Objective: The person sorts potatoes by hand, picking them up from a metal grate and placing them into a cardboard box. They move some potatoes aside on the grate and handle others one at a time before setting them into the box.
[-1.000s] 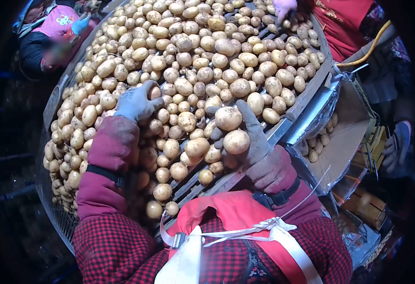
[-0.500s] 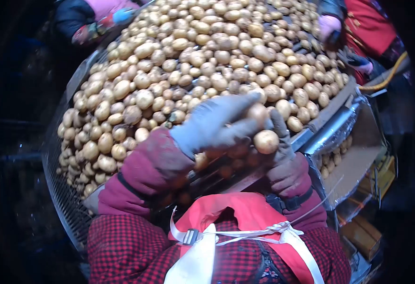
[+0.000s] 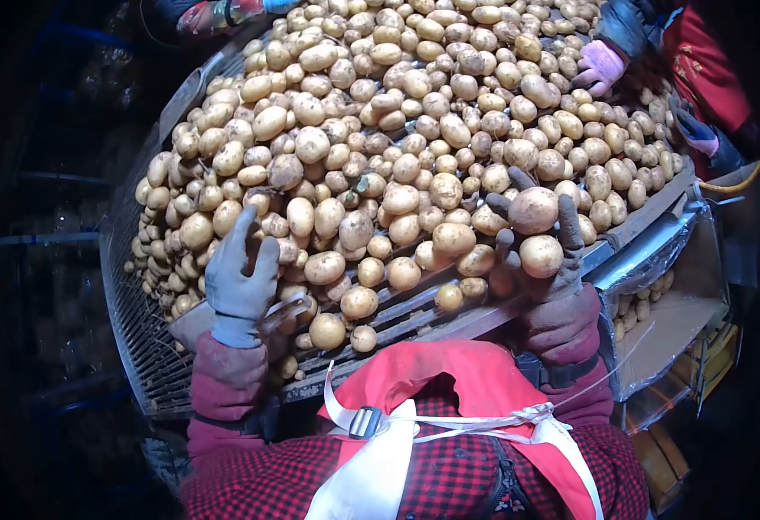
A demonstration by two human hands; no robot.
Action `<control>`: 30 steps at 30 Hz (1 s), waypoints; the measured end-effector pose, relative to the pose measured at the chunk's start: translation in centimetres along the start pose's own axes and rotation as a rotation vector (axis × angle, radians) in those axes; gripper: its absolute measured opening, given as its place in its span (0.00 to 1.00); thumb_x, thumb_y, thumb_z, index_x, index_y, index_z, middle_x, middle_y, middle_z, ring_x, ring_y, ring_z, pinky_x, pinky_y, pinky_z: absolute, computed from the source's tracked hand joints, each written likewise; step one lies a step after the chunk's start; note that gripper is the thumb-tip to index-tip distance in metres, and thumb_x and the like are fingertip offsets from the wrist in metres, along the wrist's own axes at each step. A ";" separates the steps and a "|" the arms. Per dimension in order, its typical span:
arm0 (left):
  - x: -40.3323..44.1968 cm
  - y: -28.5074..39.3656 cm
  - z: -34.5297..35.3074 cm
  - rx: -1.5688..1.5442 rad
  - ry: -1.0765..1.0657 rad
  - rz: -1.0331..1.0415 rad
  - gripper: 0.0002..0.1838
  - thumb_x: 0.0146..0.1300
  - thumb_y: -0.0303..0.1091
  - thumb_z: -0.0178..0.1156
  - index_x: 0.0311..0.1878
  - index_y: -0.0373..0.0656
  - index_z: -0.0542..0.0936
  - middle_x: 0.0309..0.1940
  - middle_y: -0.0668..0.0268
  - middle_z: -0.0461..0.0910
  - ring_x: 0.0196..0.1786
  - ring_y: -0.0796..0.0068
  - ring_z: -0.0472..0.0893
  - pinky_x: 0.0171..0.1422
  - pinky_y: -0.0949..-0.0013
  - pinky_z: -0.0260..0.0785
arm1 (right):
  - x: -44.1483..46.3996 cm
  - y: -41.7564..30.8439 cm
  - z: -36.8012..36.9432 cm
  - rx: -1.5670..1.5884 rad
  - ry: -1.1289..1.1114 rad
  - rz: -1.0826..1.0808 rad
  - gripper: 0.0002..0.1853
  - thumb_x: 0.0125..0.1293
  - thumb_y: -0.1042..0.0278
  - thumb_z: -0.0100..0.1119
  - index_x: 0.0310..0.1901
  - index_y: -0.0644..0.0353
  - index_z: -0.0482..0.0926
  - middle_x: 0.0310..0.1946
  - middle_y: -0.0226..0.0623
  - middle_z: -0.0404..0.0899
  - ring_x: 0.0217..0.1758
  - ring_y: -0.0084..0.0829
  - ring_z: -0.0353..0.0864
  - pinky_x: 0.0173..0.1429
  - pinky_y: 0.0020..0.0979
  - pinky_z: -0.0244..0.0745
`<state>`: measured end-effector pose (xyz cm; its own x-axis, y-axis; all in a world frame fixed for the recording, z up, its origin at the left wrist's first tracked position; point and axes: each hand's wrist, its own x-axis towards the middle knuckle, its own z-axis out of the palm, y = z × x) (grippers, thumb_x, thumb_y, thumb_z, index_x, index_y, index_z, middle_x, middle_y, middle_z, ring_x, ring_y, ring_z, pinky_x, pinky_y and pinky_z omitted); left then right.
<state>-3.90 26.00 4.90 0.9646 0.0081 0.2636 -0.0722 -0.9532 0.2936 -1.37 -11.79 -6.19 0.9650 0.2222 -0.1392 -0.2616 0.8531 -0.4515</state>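
A wide heap of potatoes (image 3: 453, 238) covers the slatted metal table in front of me. My left hand (image 3: 239, 282), in a grey glove, is at the heap's near left side. Its thumb and forefinger are spread, with potatoes just beyond the fingertips and nothing seen between them. Over the near right edge, my gloved right hand (image 3: 562, 290) cradles two potatoes, a larger one (image 3: 533, 211) above a smaller one (image 3: 541, 256), its fingers curled around them. Several loose potatoes (image 3: 359, 302) lie on the slats between my hands.
A co-worker's pink-gloved hand (image 3: 601, 66) rests on the heap at the far right. Another person's sleeve (image 3: 219, 16) shows at the far left. Right of me stands an open cardboard box (image 3: 670, 325) with potatoes inside. A metal rim (image 3: 107, 260) bounds the table's left side.
My left hand has moved away from my right hand, leftward to the heap, and its fingers are spread. My right hand has moved slightly right and now shows two potatoes in it.
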 end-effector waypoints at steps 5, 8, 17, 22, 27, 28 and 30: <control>-5.1 -0.6 1.3 -0.216 -0.212 -0.303 0.27 0.70 0.43 0.70 0.70 0.47 0.82 0.39 0.54 0.90 0.37 0.60 0.89 0.46 0.59 0.81 | 0.0 0.4 -0.4 -0.111 -0.044 -0.084 0.34 0.86 0.42 0.41 0.81 0.60 0.61 0.76 0.53 0.69 0.70 0.41 0.80 0.68 0.34 0.85; -5.0 1.1 -0.2 0.106 -0.435 -0.257 0.32 0.70 0.37 0.69 0.76 0.44 0.75 0.43 0.56 0.91 0.41 0.71 0.90 0.53 0.64 0.82 | -0.4 1.1 -0.6 -0.184 -0.093 -0.175 0.30 0.88 0.48 0.39 0.80 0.58 0.61 0.83 0.49 0.59 0.79 0.47 0.71 0.75 0.37 0.80; -7.0 0.3 0.9 -0.143 -0.312 -0.194 0.25 0.69 0.43 0.69 0.66 0.44 0.82 0.40 0.53 0.89 0.38 0.58 0.89 0.46 0.58 0.80 | 0.6 0.7 -1.5 -0.069 -0.039 0.037 0.32 0.87 0.47 0.40 0.81 0.58 0.59 0.81 0.52 0.62 0.77 0.44 0.74 0.76 0.39 0.78; -8.0 2.9 -0.6 0.274 -0.859 -0.355 0.33 0.65 0.53 0.70 0.66 0.42 0.81 0.43 0.49 0.88 0.39 0.50 0.88 0.48 0.53 0.79 | 0.6 0.5 -0.9 -0.012 -0.021 0.104 0.32 0.86 0.49 0.44 0.83 0.54 0.57 0.80 0.53 0.63 0.70 0.42 0.77 0.70 0.38 0.81; -11.8 2.5 2.5 0.262 -0.763 -0.389 0.47 0.61 0.58 0.72 0.79 0.47 0.69 0.54 0.46 0.85 0.56 0.44 0.85 0.58 0.47 0.76 | 0.7 0.1 -0.9 0.043 -0.021 0.166 0.33 0.84 0.51 0.49 0.84 0.49 0.54 0.78 0.55 0.65 0.63 0.39 0.80 0.63 0.36 0.84; -11.8 3.0 3.8 0.306 -0.758 -0.467 0.47 0.61 0.59 0.72 0.79 0.47 0.68 0.55 0.45 0.85 0.57 0.43 0.85 0.59 0.46 0.76 | 0.7 0.0 -0.9 0.059 -0.020 0.180 0.34 0.84 0.51 0.50 0.84 0.49 0.54 0.78 0.55 0.65 0.62 0.39 0.81 0.62 0.36 0.85; -11.3 4.1 4.9 0.298 -0.738 -0.612 0.48 0.60 0.59 0.74 0.79 0.46 0.69 0.59 0.44 0.83 0.61 0.44 0.84 0.64 0.47 0.76 | 0.6 -0.4 -0.8 0.101 -0.021 0.203 0.35 0.83 0.52 0.52 0.85 0.47 0.53 0.78 0.55 0.66 0.59 0.38 0.82 0.60 0.35 0.86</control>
<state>-13.82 20.51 -1.40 0.7377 0.4292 -0.5211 0.4578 -0.8854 -0.0812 -0.69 -12.34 -6.79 0.8930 0.4033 -0.1997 -0.4487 0.8326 -0.3249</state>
